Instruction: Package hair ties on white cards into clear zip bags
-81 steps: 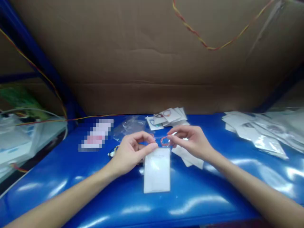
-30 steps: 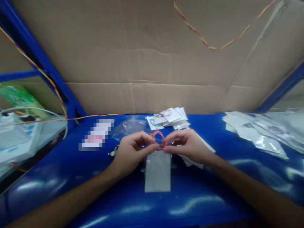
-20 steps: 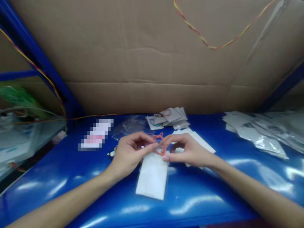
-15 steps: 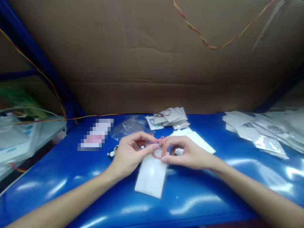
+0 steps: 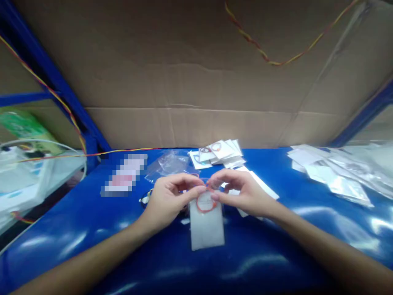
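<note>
Between my hands is a looped orange-red cord bracelet (image 5: 205, 210), lying against a white card in a clear sleeve (image 5: 207, 229). My left hand (image 5: 168, 196) pinches the cord at the loop's upper left with thumb and forefinger. From the other side, my right hand (image 5: 238, 191) has thumb and fingers closed on the loop's upper right. The card's top edge sits at my fingertips, and its lower part points toward me. White cards (image 5: 264, 184) lie partly hidden behind my right hand. Dark and yellow cords (image 5: 144, 199) show beside my left hand.
Small cards with coloured loops (image 5: 221, 150) are piled at the back, beside clear plastic bags (image 5: 172, 162). More bagged cards (image 5: 334, 174) spread at the right. A blurred-out pale item (image 5: 124, 174) lies left. Cardboard (image 5: 196, 90) walls the back; a twisted red-yellow wire (image 5: 276, 63) hangs there.
The card has swung to the right and hangs straighter. The orange-red loop shows wider below my fingertips. My right hand has shifted slightly, while my left hand is nearly still.
</note>
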{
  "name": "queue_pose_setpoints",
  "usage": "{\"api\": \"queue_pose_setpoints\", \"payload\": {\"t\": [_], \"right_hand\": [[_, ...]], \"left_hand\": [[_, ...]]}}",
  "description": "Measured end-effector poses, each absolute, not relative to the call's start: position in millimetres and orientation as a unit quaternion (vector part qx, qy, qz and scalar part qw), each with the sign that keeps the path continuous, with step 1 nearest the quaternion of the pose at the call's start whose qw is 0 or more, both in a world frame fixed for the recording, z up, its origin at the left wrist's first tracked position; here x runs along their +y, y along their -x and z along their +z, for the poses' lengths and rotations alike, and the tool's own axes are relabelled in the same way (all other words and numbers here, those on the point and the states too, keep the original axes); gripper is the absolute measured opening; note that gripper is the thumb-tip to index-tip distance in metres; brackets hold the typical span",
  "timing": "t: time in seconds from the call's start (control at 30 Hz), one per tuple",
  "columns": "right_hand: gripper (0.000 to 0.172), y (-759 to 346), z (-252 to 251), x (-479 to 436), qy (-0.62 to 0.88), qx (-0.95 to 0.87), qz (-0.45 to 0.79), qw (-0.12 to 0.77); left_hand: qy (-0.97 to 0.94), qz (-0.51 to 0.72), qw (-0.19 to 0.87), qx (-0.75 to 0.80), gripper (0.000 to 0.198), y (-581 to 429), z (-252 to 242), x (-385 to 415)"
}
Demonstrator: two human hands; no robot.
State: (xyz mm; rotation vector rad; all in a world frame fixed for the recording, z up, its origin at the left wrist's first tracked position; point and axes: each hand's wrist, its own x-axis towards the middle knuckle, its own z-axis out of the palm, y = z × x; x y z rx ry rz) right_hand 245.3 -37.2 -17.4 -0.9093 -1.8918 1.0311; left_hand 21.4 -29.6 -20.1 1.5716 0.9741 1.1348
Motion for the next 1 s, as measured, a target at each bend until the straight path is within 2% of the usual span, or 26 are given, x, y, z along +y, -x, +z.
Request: {"api": "queue_pose_setpoints", "payload": {"t": [0.2, 0.33, 0.63, 0.8, 1.0], "right_hand": [[0.021, -244, -13, -39, 0.326, -0.787, 0.423, 0.31], [0.019, -243, -13, -40, 0.28, -0.797, 0.439, 0.307], [0.02, -241, -23, -34, 0.376, -0.667, 0.465, 0.443], [0.038, -241, -24, -33, 0.383, -0.621, 0.486, 0.481], [0.04, -241, -25, -36, 0.379, -0.611, 0.459, 0.522]], "left_hand": [[-0.639, 0.482, 0.467, 0.375, 0.009, -21, -24, -27], [-0.639, 0.482, 0.478, 0.361, 0.007, -21, -25, -25], [-0.585, 0.469, 0.524, 0.405, 0.026, -22, -22, -26], [-0.554, 0.455, 0.582, 0.383, 0.054, -22, -21, -26], [-0.555, 0.482, 0.554, 0.39, 0.048, -22, -20, -27]]}}
